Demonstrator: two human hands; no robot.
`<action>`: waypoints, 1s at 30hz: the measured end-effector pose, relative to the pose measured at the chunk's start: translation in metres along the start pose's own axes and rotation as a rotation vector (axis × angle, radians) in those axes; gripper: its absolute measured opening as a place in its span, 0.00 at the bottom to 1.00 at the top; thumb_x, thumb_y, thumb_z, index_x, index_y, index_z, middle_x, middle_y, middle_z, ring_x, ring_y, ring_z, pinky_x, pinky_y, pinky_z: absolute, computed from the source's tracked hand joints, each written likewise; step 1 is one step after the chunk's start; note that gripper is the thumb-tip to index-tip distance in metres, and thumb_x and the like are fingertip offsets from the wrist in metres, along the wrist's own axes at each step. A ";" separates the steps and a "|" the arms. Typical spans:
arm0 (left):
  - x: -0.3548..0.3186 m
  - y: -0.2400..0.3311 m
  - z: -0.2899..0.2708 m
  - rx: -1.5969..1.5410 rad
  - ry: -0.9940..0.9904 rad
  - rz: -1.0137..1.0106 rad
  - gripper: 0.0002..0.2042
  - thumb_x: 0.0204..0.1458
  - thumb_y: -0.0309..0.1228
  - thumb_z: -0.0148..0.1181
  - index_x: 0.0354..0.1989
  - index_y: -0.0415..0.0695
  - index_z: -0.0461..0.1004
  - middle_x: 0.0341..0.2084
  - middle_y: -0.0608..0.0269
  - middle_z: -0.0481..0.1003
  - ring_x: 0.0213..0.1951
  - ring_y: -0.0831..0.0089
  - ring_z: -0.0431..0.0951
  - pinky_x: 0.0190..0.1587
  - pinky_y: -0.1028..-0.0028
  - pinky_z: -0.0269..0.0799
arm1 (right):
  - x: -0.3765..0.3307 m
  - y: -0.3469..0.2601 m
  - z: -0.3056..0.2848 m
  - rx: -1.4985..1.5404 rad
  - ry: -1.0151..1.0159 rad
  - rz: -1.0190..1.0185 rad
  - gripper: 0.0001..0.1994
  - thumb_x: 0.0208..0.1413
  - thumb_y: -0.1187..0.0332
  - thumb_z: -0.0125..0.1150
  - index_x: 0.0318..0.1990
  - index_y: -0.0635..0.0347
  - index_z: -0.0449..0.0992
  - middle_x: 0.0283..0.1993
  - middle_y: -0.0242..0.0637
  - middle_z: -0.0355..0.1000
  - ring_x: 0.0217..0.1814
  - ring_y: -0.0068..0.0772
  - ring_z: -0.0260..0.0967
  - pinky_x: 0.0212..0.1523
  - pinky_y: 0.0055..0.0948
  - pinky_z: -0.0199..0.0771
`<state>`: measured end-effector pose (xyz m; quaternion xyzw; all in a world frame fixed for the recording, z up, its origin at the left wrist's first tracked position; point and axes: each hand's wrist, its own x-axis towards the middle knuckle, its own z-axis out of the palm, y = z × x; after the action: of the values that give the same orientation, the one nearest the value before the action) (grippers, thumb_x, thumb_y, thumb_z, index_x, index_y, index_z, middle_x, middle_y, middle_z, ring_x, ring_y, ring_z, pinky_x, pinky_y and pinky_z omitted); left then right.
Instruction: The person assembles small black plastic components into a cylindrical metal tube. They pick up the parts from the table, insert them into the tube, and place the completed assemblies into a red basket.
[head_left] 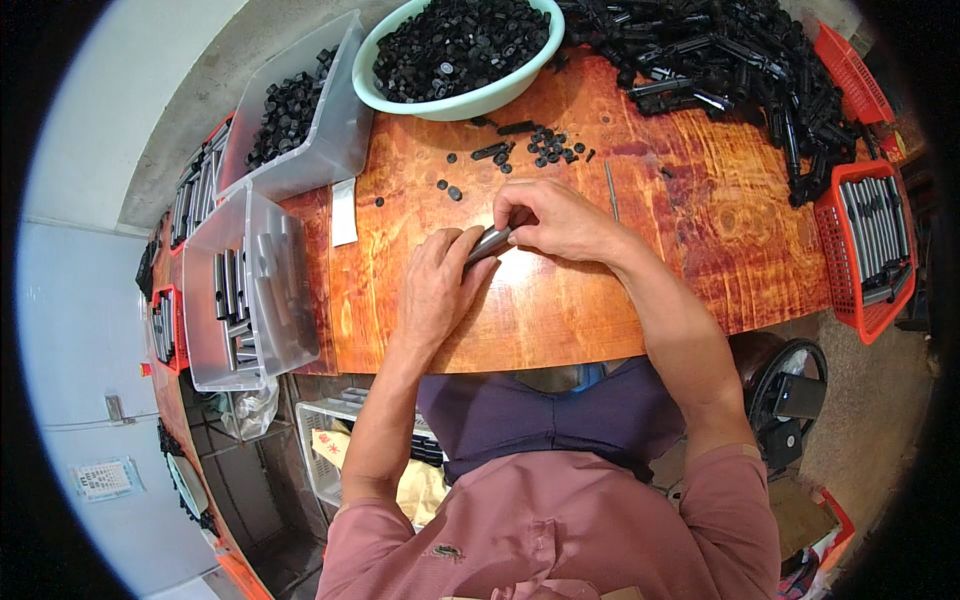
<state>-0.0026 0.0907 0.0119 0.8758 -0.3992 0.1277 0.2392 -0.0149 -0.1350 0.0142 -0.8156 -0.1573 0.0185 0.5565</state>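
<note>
My left hand lies on the orange wooden table and grips a dark grey metal tube that slants up to the right. My right hand pinches the tube's upper end with its fingertips. Just beyond the hands lie several small black round caps and a short black tube, scattered on the table. A thin metal rod lies right of my right hand.
A pale green bowl full of black caps stands at the back. Clear plastic bins with black parts stand on the left. A heap of black tubes and red baskets sit on the right.
</note>
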 end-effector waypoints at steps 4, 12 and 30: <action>0.001 0.004 -0.007 -0.120 -0.081 -0.109 0.19 0.50 0.33 0.71 0.50 0.41 0.78 0.37 0.52 0.75 0.39 0.54 0.77 0.40 0.61 0.74 | 0.000 0.000 0.000 -0.040 -0.008 -0.046 0.08 0.45 0.83 0.60 0.34 0.63 0.74 0.34 0.35 0.70 0.37 0.31 0.72 0.37 0.30 0.72; 0.005 0.010 -0.012 -0.085 -0.121 -0.131 0.17 0.48 0.31 0.71 0.47 0.41 0.80 0.32 0.54 0.73 0.34 0.56 0.77 0.36 0.61 0.73 | 0.003 0.004 0.002 0.165 -0.007 0.083 0.06 0.52 0.79 0.62 0.37 0.65 0.77 0.35 0.35 0.74 0.37 0.27 0.74 0.38 0.26 0.73; 0.006 0.009 -0.008 -0.170 -0.095 -0.152 0.14 0.49 0.31 0.70 0.42 0.38 0.78 0.30 0.52 0.69 0.35 0.54 0.73 0.39 0.59 0.70 | 0.054 0.003 0.055 -0.587 0.416 0.140 0.10 0.61 0.67 0.55 0.36 0.68 0.76 0.37 0.52 0.78 0.38 0.55 0.77 0.44 0.49 0.72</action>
<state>-0.0056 0.0863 0.0236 0.8851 -0.3522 0.0332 0.3023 0.0263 -0.0718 -0.0019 -0.9357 0.0169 -0.1558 0.3162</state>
